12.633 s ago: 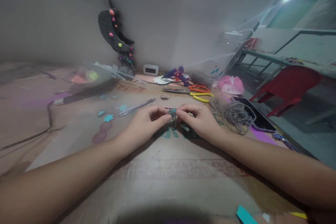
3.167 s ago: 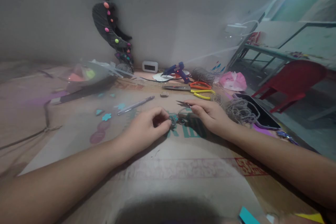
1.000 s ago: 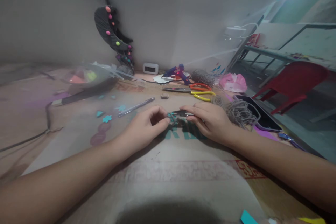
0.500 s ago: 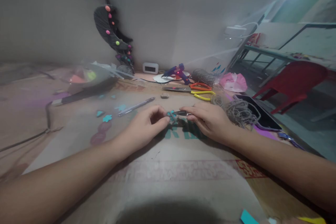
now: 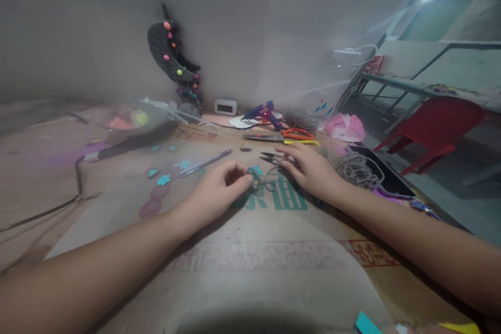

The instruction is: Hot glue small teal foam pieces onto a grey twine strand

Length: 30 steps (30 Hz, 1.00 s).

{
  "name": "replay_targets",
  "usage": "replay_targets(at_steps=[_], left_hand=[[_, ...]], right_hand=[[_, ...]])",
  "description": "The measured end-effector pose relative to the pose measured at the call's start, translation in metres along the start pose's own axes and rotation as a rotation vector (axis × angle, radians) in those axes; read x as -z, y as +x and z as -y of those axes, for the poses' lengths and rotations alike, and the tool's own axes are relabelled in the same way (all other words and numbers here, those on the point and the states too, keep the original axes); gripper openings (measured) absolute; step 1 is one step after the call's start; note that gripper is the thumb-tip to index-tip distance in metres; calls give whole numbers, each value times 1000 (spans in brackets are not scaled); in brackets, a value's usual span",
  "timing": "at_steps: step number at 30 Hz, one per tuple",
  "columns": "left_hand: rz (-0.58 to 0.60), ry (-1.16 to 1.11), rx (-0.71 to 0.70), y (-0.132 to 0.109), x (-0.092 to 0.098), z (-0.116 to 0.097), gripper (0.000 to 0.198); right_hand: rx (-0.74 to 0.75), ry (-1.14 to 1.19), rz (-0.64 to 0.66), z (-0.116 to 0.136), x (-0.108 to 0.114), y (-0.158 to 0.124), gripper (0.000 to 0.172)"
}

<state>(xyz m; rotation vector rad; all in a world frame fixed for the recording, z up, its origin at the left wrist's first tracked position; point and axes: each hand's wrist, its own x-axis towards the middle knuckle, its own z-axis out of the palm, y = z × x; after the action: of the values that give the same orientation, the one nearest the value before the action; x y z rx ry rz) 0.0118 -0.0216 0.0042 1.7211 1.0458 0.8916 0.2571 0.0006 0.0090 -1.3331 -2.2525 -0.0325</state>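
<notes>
My left hand (image 5: 225, 182) pinches a small turquoise flower (image 5: 256, 169) between thumb and fingers, near the middle of the paper sheet. A thin grey cord (image 5: 269, 183) loops from beside the flower toward my right hand. My right hand (image 5: 309, 167) is closed on pliers (image 5: 272, 158); their dark pointed jaws stand apart, clear of the flower, and the handles are hidden in the palm. Left of my left hand lie another turquoise flower (image 5: 163, 180) and a clear pen (image 5: 205, 163).
Behind my hands lie orange-handled scissors (image 5: 297, 134), a yellow handle (image 5: 301, 142), a blue glue gun (image 5: 266, 114) and a white digital clock (image 5: 226, 107). Tangled grey cord (image 5: 358, 169) and a phone (image 5: 391, 177) are at right. A decorated dark crescent (image 5: 164, 52) leans against the wall.
The pliers have come away from the flower, moving up and slightly right with my right hand, and their jaws have opened. The cord loop now shows. My left hand keeps its pinch.
</notes>
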Motion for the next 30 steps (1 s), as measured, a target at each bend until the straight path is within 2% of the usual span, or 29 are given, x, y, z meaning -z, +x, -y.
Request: replay_targets(at_steps=[4, 9, 13, 19, 30], left_hand=[[9, 8, -21, 0, 0, 0, 19], [30, 40, -67, -1, 0, 1, 18], [28, 140, -90, -5, 0, -2, 16], [23, 239, -52, -8, -2, -10, 11], [69, 230, -97, -8, -3, -8, 11]], right_hand=[[-27, 239, -50, 20, 10, 0, 24], [-226, 577, 146, 54, 9, -1, 25], [-277, 727, 168, 59, -1, -3, 21], [-246, 740, 183, 58, -1, -4, 16], [-179, 622, 160, 62, 0, -5, 10]])
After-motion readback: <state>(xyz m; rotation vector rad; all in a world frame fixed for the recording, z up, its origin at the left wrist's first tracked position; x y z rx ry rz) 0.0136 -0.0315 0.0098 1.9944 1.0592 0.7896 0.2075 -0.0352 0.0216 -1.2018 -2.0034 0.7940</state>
